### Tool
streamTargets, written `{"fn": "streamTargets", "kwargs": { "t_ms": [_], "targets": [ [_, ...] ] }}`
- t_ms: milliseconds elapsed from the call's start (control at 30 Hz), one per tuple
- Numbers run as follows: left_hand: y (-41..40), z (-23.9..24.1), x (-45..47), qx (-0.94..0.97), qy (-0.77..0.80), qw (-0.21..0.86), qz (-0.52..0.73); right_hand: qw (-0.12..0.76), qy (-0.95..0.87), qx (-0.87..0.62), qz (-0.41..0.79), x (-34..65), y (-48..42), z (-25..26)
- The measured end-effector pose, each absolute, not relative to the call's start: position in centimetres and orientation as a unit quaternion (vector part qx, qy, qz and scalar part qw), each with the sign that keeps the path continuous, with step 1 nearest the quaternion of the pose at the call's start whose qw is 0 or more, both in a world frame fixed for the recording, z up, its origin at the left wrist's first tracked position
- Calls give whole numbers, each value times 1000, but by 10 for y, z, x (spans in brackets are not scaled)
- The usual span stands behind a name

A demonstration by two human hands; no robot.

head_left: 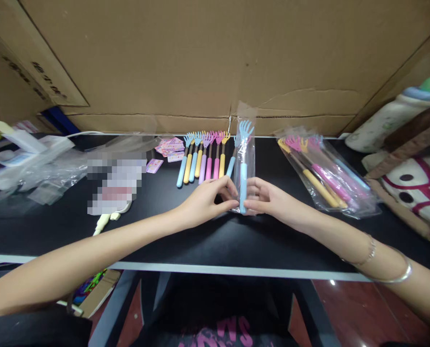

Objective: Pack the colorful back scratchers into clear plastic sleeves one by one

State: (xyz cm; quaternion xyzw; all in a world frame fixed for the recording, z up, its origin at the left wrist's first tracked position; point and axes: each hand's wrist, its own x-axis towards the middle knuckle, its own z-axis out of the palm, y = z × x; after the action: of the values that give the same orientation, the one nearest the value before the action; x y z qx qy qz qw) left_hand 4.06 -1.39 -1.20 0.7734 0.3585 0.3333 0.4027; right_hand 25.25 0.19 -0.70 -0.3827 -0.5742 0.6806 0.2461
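Note:
Between my hands a light blue back scratcher (243, 178) lies inside a clear plastic bag (251, 154), its claw end pointing away from me. My left hand (215, 200) pinches the bag's left edge near the handle's lower end. On the other side, my right hand (267, 195) has thumb and fingers closed on the bag and the handle's right side. Just left of the bag, a row of loose back scratchers (200, 161) in blue, yellow, purple and pink lies on the black table (186, 246). My left hand partly covers some of their handles.
Bagged back scratchers (323, 173) are piled at the right. Small printed cards (169, 146) lie behind the row's left end. Farther left are empty plastic bags (56, 166) and a blurred-out flat item (117, 185). A cardboard wall (200, 58) stands behind; a bottle (384, 123) and bag (413, 188) stand right.

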Motion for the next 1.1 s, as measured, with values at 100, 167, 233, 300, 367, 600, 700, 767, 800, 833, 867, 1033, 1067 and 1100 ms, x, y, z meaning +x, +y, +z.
{"fn": "streamTargets", "kwargs": {
  "t_ms": [100,167,233,300,367,600,700,767,800,833,867,1033,1067,1100],
  "targets": [
    [-16,-13,42,782,356,389,332,248,-580,-383,675,253,2,-7],
    [-16,-14,42,787,354,381,331,251,-587,-376,672,253,3,-7],
    [-16,-13,41,792,357,374,325,250,-592,-369,671,253,4,-8],
    [-16,-11,39,800,360,363,314,245,-596,-364,673,254,5,-8],
    [-14,-9,36,814,360,342,301,240,-600,-359,674,256,7,-7],
    [-7,-6,23,889,355,187,222,242,-611,-371,656,265,13,0],
    [-5,-8,21,905,353,131,198,248,-613,-387,643,270,17,5],
    [-5,-8,21,913,346,109,188,258,-612,-408,626,276,20,9],
    [-5,-8,21,916,342,101,186,265,-611,-422,615,280,22,11],
    [-5,-8,21,918,339,94,183,273,-609,-437,603,284,25,13],
    [-5,-8,21,919,338,87,182,282,-605,-452,592,290,27,15],
    [-6,-10,20,926,328,51,177,327,-584,-517,534,329,32,21],
    [-6,-10,20,928,325,42,177,340,-579,-530,518,338,32,23],
    [-6,-11,20,929,323,33,177,346,-579,-538,505,347,31,25]
  ]
}}
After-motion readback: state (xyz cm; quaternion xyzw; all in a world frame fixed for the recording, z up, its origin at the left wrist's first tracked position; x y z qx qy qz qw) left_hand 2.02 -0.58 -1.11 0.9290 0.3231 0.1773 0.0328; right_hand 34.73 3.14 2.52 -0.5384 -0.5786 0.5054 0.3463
